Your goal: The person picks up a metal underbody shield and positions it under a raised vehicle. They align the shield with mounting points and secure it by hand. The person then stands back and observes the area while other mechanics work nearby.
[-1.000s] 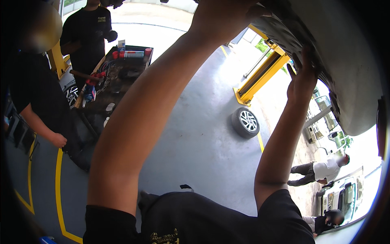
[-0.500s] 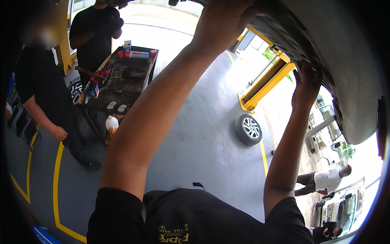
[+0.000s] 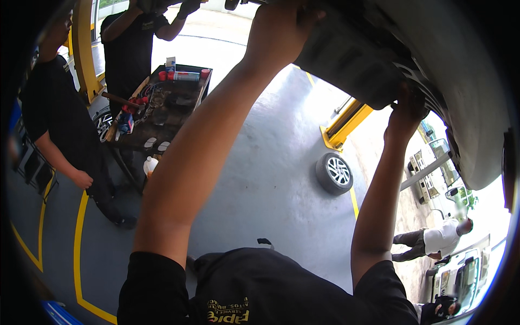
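Note:
Both my arms reach up to the underside of a raised car. My left hand [image 3: 281, 24] is at the top of the view, its fingers curled against the dark plastic underbody panel [image 3: 346, 59]. Lower and further right, my right hand [image 3: 406, 105] grips that panel's edge, close to the pale grey bumper [image 3: 471, 92]. The top rim of the view cuts off part of my left hand.
A work table [image 3: 162, 116] with tools and spray cans stands at the left, a white bottle [image 3: 150, 164] under it. Two people in black stand beside it. A loose wheel [image 3: 335, 173] lies by a yellow lift post [image 3: 346, 122]. A person in white [image 3: 436, 241] bends outside.
Both hands stay on the panel. The view has tipped, so the table and the two people in black now sit lower and closer in the picture.

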Tool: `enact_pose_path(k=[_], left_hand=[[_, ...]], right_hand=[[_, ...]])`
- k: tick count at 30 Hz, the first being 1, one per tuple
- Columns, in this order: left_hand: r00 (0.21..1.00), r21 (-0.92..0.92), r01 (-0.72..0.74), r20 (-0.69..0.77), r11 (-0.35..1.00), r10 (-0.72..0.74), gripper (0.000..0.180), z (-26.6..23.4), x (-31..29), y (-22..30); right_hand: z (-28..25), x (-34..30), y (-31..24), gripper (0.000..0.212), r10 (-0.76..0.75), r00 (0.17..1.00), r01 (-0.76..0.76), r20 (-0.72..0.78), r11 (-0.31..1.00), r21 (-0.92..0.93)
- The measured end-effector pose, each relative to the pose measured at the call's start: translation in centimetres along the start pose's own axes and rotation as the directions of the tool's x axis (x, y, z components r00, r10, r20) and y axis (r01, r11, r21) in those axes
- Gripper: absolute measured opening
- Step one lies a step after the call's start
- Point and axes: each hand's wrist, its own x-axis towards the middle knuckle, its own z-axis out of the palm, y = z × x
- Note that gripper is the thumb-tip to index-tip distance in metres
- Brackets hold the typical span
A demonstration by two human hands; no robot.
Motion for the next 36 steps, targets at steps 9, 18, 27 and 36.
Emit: enact_pose_path(k=[9, 18, 27, 36], left_hand=[[0.993, -0.117, -0.038, -0.118, 0.992, 0.024, 0.019, 1.6, 1.5, 0.3], [0.965, -0.267, -0.075, -0.261, 0.961, 0.002, 0.017, 3.4, 0.3, 2.2], [0.955, -0.345, -0.048, -0.290, 0.937, -0.058, 0.026, 4.0, -0.6, 3.3], [0.850, -0.249, -0.320, -0.501, 0.914, 0.161, 0.026, 5.3, 0.4, 2.0]], right_hand=[[-0.4, 4.6, 5.4, 0.033, -0.692, 0.667, 0.513, 0.277, 0.157, -0.844], [0.1, 5.1, 4.0, 0.022, -0.815, 0.536, 0.520, 0.220, 0.114, -0.847], [1.4, 1.8, 0.3, 0.039, -0.475, 0.851, 0.402, -0.223, 0.864, -0.304], [1.4, 2.2, 0.1, 0.048, -0.328, 0.905, 0.313, -0.270, 0.945, -0.098]])
